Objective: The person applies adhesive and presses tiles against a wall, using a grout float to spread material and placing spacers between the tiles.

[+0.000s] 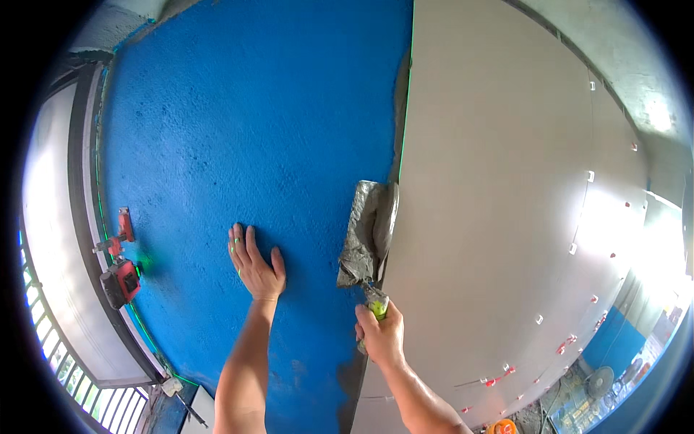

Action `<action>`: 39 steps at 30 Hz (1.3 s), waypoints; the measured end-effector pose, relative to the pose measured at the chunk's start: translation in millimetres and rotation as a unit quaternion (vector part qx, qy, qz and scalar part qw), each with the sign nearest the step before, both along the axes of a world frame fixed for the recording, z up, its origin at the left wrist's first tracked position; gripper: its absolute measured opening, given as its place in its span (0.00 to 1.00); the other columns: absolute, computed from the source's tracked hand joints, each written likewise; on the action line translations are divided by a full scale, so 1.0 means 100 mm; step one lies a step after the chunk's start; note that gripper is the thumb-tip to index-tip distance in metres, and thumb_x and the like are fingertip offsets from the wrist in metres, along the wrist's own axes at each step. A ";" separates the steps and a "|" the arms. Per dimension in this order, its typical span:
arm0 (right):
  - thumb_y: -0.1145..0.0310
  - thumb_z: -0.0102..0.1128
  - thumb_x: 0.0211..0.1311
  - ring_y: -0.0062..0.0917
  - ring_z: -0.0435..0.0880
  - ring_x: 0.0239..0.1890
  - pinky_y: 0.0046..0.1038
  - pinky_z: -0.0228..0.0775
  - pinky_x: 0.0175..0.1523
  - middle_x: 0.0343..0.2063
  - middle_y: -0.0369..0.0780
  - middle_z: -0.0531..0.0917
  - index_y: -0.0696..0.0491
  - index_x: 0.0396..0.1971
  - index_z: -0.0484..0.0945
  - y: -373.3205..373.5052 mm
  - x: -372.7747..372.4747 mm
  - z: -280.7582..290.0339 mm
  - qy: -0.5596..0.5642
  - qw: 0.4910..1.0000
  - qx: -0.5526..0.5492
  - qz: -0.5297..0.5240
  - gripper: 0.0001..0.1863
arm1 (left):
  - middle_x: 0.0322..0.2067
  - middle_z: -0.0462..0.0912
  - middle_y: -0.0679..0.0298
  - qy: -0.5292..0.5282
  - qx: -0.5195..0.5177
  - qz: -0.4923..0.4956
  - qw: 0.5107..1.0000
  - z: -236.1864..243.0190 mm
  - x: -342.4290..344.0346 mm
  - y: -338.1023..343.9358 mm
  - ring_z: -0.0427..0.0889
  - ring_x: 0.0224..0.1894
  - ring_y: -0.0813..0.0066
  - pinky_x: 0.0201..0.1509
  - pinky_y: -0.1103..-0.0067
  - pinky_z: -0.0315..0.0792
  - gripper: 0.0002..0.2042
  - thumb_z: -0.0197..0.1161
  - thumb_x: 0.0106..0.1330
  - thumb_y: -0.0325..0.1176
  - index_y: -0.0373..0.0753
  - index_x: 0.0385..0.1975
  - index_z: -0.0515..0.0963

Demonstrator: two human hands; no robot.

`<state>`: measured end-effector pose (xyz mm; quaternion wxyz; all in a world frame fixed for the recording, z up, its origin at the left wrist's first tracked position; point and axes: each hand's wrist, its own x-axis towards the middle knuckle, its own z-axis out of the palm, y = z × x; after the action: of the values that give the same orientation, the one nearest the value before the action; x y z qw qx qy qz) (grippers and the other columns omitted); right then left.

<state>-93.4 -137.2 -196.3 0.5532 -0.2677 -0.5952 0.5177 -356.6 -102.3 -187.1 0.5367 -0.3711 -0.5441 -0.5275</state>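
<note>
My right hand point(381, 333) grips the green handle of a trowel point(359, 235). Its long metal blade is smeared with grey mortar point(387, 217) and lies close to the edge where the blue wall meets the pale tiles. How firmly the blade presses on the wall, I cannot tell. My left hand point(256, 267) rests flat on the blue-coated wall point(253, 130), fingers stretched upward and holding nothing. To the right of the trowel, large pale tiles point(491, 202) cover the wall, and a thin green laser line runs along their upper left edge.
A red and black laser level point(123, 281) is mounted at the blue wall's left side, beside a door frame point(83, 159). White clips point(590, 176) and red wedges point(499, 376) sit in the tile joints. A fan point(598, 382) and an orange bucket point(502, 427) stand at the lower right.
</note>
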 end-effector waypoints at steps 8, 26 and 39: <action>0.61 0.60 0.64 0.16 0.73 0.17 0.23 0.65 0.21 0.16 0.33 0.75 0.56 0.31 0.73 -0.16 0.24 0.10 -0.085 0.986 0.124 -0.068 0.13 | 0.68 0.58 0.47 0.000 0.014 -0.015 1.000 0.03 0.01 0.05 0.54 0.71 0.43 0.72 0.52 0.49 0.30 0.52 0.67 0.42 0.36 0.66 0.59; 0.59 0.62 0.62 0.17 0.71 0.18 0.21 0.66 0.21 0.22 0.33 0.74 0.53 0.32 0.73 0.91 0.41 3.38 0.064 0.973 0.193 0.105 0.13 | 0.68 0.57 0.44 -0.010 -0.014 -0.017 1.000 -0.04 -0.03 0.02 0.53 0.71 0.43 0.72 0.51 0.48 0.30 0.51 0.66 0.44 0.34 0.65 0.59; 0.58 0.61 0.62 0.22 0.73 0.17 0.26 0.67 0.22 0.18 0.37 0.74 0.55 0.28 0.73 0.60 0.34 3.11 0.093 0.973 0.212 0.017 0.15 | 0.67 0.58 0.45 -0.009 -0.011 -0.028 0.999 -0.05 -0.05 0.01 0.55 0.71 0.43 0.72 0.52 0.50 0.30 0.52 0.66 0.44 0.35 0.65 0.61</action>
<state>-59.0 -77.4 115.2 0.6412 -0.0847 -0.6422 0.4115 -361.5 -101.6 -191.8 0.5122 -0.3873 -0.5442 -0.5399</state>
